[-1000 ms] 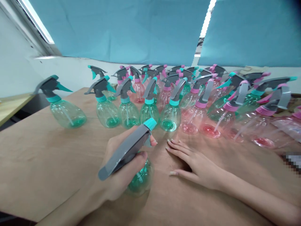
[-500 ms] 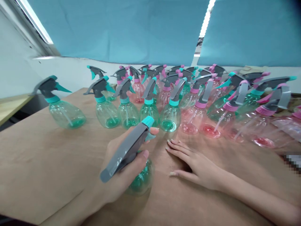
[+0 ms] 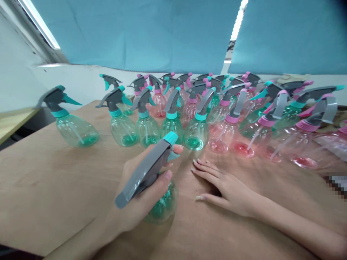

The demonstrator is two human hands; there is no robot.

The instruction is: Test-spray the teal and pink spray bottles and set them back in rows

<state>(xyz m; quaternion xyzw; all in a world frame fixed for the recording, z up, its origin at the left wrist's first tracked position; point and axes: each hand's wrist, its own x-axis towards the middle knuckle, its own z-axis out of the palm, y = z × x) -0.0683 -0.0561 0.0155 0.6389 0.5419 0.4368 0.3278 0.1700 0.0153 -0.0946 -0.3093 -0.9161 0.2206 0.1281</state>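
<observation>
My left hand (image 3: 141, 195) is wrapped round the neck of a green spray bottle (image 3: 162, 202) with a grey head and teal nozzle (image 3: 148, 168). The bottle stands on the brown table (image 3: 54, 187) near me. One finger reaches up to the teal trigger under the nozzle. My right hand (image 3: 225, 187) lies flat on the table just right of the bottle, fingers stretched out and holding nothing.
Several green spray bottles (image 3: 146, 126) stand in a row behind my hands, one more (image 3: 73, 126) apart at the left. Several pink ones (image 3: 238, 144) crowd the right and back. Blue curtains (image 3: 141, 32) hang behind. A blurred patch (image 3: 337, 184) sits at the right edge.
The spray head has tipped slightly and my finger has moved up onto the trigger by the nozzle. My right hand has stayed flat on the table.
</observation>
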